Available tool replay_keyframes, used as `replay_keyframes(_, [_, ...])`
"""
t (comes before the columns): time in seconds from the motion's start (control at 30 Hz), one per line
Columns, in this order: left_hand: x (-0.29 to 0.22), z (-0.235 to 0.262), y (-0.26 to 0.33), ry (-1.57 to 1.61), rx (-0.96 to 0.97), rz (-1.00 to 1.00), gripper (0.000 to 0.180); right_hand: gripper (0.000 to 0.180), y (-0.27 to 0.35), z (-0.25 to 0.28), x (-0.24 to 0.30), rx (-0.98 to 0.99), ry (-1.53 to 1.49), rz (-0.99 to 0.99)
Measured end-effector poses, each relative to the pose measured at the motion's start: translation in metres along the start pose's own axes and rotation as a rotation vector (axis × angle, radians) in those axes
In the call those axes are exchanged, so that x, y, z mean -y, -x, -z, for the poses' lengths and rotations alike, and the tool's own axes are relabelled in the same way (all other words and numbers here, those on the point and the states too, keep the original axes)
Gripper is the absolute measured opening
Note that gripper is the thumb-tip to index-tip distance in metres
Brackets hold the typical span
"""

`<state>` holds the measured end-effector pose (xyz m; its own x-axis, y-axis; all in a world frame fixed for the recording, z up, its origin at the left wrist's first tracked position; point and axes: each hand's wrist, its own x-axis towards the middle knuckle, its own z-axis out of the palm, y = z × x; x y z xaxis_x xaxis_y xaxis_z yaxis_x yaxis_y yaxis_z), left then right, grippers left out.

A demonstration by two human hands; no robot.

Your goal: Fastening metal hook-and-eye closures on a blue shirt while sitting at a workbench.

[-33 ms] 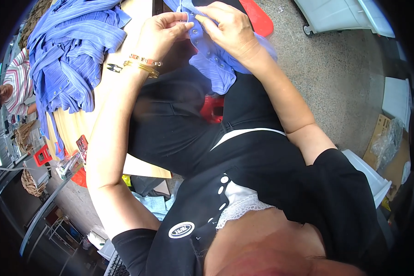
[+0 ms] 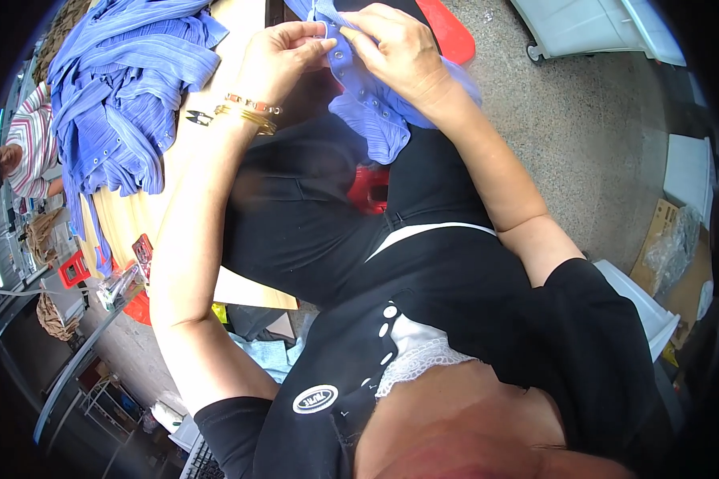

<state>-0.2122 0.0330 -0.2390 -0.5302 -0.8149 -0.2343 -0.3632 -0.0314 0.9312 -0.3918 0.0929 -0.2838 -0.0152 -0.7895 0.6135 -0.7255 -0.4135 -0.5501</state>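
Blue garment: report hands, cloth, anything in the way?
Left hand and right hand both pinching blue garment by its edge strip. Round fasteners showing. Nothing seen blocking; garment heap off left.

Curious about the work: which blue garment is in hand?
The garment by the right thigh, held by left hand and right hand; the blue heap lies on the table.

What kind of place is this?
Probably a clothing workshop: a heap of blue garments lies on a wooden table, and the person's fingers hold another blue garment.
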Motion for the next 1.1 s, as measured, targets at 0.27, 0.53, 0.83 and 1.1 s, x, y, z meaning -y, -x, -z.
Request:
replay_keyframes(0.27, [-0.002,-0.001,0.001,0.009,-0.03,0.065,0.031,0.02,0.001,-0.001,0.003,-0.038,0.147,0.212])
replay_keyframes(0.53, [-0.01,-0.003,0.004,0.136,-0.074,0.16,0.029,0.021,0.003,-0.004,0.001,0.004,-0.293,-0.079])
replay_keyframes(0.83, [-0.005,-0.001,0.001,0.09,0.019,0.104,0.042,0.025,-0.004,-0.001,-0.009,0.097,-1.261,-0.686])
replay_keyframes(1.1, [-0.01,0.011,0.004,0.23,-0.09,-0.116,0.047,0.022,-0.005,0.011,-0.009,0.124,-1.454,-0.723])
